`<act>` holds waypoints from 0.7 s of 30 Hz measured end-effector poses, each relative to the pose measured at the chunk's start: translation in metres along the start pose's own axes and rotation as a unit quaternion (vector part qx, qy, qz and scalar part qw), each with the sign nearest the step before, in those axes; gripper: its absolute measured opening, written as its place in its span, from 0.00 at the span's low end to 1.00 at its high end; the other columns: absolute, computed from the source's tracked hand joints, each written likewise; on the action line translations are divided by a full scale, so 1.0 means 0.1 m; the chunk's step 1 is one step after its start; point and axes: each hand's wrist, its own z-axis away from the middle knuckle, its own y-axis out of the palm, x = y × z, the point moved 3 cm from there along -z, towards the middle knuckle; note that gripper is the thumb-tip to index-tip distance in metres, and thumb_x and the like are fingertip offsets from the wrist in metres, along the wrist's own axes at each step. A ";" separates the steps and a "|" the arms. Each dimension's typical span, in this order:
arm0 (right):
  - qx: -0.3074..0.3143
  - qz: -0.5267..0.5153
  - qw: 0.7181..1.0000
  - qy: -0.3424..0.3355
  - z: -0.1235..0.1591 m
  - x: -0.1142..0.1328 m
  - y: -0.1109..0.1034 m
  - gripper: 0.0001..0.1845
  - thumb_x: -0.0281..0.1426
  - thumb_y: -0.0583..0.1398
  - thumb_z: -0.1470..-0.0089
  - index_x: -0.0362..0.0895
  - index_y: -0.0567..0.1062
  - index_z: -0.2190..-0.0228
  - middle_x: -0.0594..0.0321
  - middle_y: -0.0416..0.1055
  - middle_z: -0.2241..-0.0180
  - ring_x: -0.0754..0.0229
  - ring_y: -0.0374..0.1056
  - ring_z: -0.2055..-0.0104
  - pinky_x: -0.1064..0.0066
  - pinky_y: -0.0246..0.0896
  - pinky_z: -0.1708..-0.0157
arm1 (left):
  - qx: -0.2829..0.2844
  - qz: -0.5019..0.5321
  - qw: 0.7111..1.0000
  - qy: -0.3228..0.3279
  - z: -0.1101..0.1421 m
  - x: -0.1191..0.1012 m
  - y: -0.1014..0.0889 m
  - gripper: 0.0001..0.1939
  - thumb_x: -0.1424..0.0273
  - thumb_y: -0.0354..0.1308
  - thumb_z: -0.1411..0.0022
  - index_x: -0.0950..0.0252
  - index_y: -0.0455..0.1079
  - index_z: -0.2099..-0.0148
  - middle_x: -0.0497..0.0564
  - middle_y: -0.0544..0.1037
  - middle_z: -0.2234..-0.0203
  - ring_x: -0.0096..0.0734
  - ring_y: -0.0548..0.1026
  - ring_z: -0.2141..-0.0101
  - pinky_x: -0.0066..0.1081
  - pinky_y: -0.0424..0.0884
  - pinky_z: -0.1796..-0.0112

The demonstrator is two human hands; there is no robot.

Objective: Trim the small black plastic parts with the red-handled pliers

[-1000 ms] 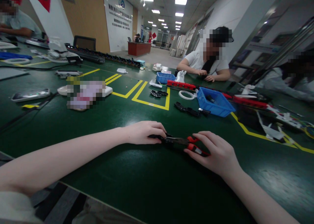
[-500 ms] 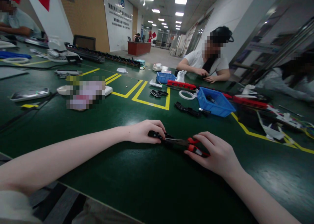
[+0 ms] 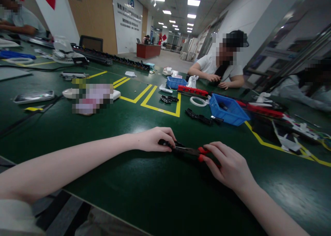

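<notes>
My left hand (image 3: 157, 139) is closed on a small black plastic part (image 3: 165, 143) just above the green table. My right hand (image 3: 230, 163) grips the red handles of a pair of pliers (image 3: 190, 150), fingers wrapped over them. The pliers' long metal jaws point left and reach the black part by my left fingertips. Whether the jaws are clamped on it is too dark to tell. More black plastic parts (image 3: 198, 116) lie in a row on the table beyond my hands, and another small cluster (image 3: 168, 99) sits inside a yellow-taped square.
A blue bin (image 3: 229, 112) stands beyond my right hand, near a white ring (image 3: 198, 101). Further back are a smaller blue bin (image 3: 176, 82) and a long red strip (image 3: 192, 90). A phone (image 3: 34, 97) lies at left. A co-worker (image 3: 218, 68) sits across the table.
My right hand has closed more on the pliers, bringing the red handles nearer together. My left hand keeps its hold on the black part. The view has shifted slightly.
</notes>
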 end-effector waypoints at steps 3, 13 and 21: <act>-0.001 -0.007 1.000 0.002 0.01 -0.02 -0.01 0.14 0.35 0.56 0.37 0.37 0.74 0.58 0.50 0.75 0.63 0.56 0.72 0.66 0.67 0.69 0.70 | -0.002 -0.002 1.000 0.002 0.00 0.00 -0.01 0.08 0.73 0.63 0.37 0.66 0.77 0.54 0.57 0.74 0.52 0.36 0.76 0.52 0.35 0.72 0.50; -0.015 -0.001 1.000 -0.022 0.03 -0.10 -0.03 0.12 0.31 0.57 0.38 0.36 0.74 0.57 0.50 0.76 0.63 0.56 0.73 0.65 0.66 0.69 0.68 | -0.003 0.015 1.000 -0.010 -0.01 -0.04 -0.01 0.08 0.72 0.64 0.37 0.66 0.76 0.55 0.56 0.75 0.53 0.35 0.76 0.52 0.35 0.72 0.50; -0.009 0.015 1.000 -0.010 0.01 -0.03 -0.03 0.10 0.29 0.56 0.38 0.37 0.74 0.60 0.52 0.76 0.64 0.56 0.72 0.66 0.66 0.67 0.68 | -0.001 0.012 1.000 -0.011 -0.01 -0.03 -0.01 0.06 0.73 0.64 0.38 0.66 0.76 0.57 0.56 0.74 0.52 0.36 0.76 0.52 0.35 0.72 0.50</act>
